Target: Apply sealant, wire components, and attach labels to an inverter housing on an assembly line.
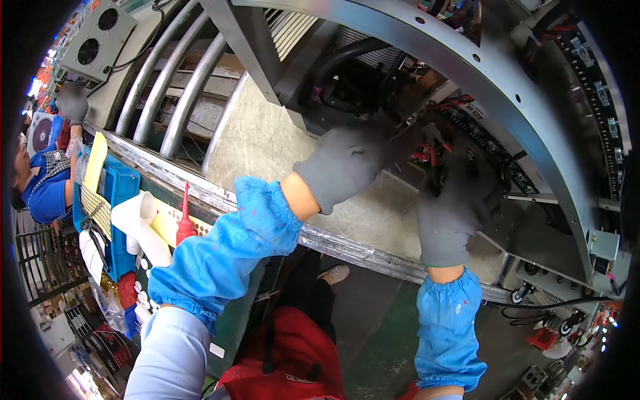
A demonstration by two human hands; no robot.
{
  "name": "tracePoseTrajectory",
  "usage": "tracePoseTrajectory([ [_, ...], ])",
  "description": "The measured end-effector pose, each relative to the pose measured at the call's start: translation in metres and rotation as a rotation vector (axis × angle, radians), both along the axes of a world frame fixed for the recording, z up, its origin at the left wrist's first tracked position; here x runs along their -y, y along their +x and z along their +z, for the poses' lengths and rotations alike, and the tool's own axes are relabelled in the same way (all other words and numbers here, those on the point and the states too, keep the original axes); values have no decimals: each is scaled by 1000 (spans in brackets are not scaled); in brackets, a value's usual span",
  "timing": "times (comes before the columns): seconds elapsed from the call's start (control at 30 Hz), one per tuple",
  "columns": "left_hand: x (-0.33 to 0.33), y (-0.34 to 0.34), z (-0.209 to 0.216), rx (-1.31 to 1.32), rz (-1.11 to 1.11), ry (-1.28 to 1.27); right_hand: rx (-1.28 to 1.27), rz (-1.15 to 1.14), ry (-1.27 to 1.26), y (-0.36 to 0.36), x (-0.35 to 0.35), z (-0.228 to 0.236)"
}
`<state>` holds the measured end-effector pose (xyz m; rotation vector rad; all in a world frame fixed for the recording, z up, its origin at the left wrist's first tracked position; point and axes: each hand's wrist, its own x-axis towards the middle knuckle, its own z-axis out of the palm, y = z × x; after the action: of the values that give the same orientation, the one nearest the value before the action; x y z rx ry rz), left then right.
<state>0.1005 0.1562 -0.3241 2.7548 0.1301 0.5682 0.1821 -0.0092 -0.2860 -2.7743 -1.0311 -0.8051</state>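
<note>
Both my hands wear dark grey gloves, with blue sleeve covers on the forearms. My left hand [347, 163] reaches into the lower opening of a grey metal cabinet [493, 83]. Its fingers blur into the dark interior, so I cannot make out what they touch. Nearer the cabinet's right side, my right hand [460, 207] is also smeared by motion, its fingers hidden. Just beyond it are red slender pieces [433, 150], either wires or tool handles. Black hoses [353, 53] run through the cabinet behind my left hand.
A worn pale board [257, 130] lies under the cabinet, beside steel rollers [190, 100]. On the left are a blue bin [123, 247], a red pointed-nozzle bottle [185, 223] and a white roll [143, 223]. A co-worker in blue [47, 190] is at far left. Casters [523, 293] stand at right.
</note>
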Motion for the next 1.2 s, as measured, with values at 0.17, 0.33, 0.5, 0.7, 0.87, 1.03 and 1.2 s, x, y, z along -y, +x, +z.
tracePoseTrajectory([
  [0.17, -2, 3, -5, 163, -99, -10, -36, -13, -11, 5, 4, -2],
  [0.33, 2, 7, 6, 171, -146, 21, -53, 31, 45, 5, 5, -1],
  [0.5, 4, 4, 10, 124, -120, -33, -69, 120, 54, 3, 3, -6],
  [0.7, 10, 7, 16, 112, -49, -157, 52, 95, -20, 19, 8, -6],
  [0.87, 13, 7, 19, 155, -33, -238, -46, 144, 7, 22, 12, 0],
  [1.03, 17, 12, 19, 289, -15, -320, -148, 188, 30, 23, 18, 8],
  [1.2, 13, 4, 22, 283, -23, -536, -255, 232, 57, 21, 25, 16],
])
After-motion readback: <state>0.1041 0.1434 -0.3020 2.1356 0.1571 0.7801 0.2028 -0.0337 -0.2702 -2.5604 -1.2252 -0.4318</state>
